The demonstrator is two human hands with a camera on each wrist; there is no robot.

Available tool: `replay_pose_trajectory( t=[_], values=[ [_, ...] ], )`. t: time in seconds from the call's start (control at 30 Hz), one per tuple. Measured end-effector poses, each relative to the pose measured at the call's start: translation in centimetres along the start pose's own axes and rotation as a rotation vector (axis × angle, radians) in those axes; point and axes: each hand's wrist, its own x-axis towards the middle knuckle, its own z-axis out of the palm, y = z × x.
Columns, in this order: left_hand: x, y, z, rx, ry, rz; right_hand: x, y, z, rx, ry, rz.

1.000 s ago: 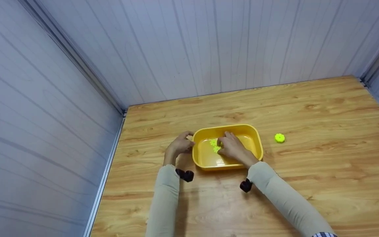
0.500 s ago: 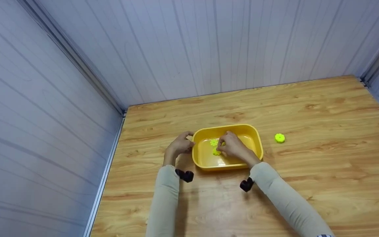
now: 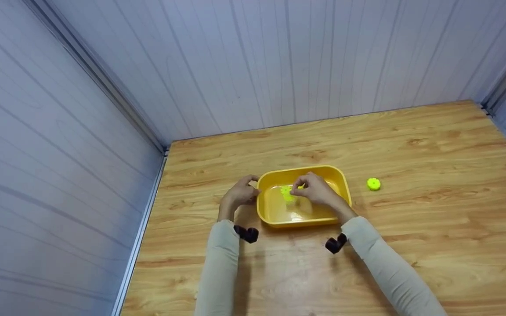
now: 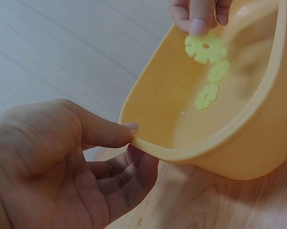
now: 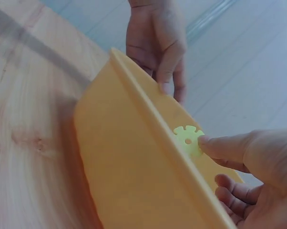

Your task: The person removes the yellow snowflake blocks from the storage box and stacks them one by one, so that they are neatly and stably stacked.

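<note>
A yellow plastic basin (image 3: 275, 218) rests on the wooden table. My left hand (image 3: 238, 195) pinches the rim at its left end, thumb on top and fingers curled beneath, as the left wrist view shows. Over the inside of the basin, my right hand (image 3: 317, 189) pinches a notched yellow-green snowflake disc (image 4: 205, 47) with a small centre hole, held between thumb and fingertips. On the basin floor below it lie two more such discs, one disc (image 4: 219, 70) just above the other disc (image 4: 207, 97) in the left wrist view.
Right of the basin, a round scalloped yellow-green piece (image 3: 374, 184), perhaps a stack of discs, sits on the table (image 3: 433, 210). Pale panelled walls (image 3: 253, 66) stand behind the table and to its left. Black wrist cameras hang at both wrists.
My right hand has risen from the basin floor and shifted slightly right, a disc now showing in its fingertips. The left hand and the basin have stayed in place.
</note>
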Motion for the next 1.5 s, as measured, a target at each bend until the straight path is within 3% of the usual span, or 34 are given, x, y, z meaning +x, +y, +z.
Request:
replay_pose_trajectory(
  t=[0.17,0.7,1.2,1.5],
  values=[
    [-0.1,0.0,0.1,-0.014,-0.019,0.009,-0.6,-0.1,-0.7,0.015,0.022,-0.001],
    [-0.1,0.0,0.0,0.002,0.006,0.0,-2.1,-0.4,-3.2,0.128,0.069,-0.027],
    [0.0,0.1,-0.1,0.015,-0.01,-0.011,-3.7,0.8,-6.4,0.194,0.143,0.093],
    [-0.2,0.2,-0.1,0.036,-0.008,-0.009,-4.8,2.0,-8.5,0.105,0.184,0.084]
  ],
)
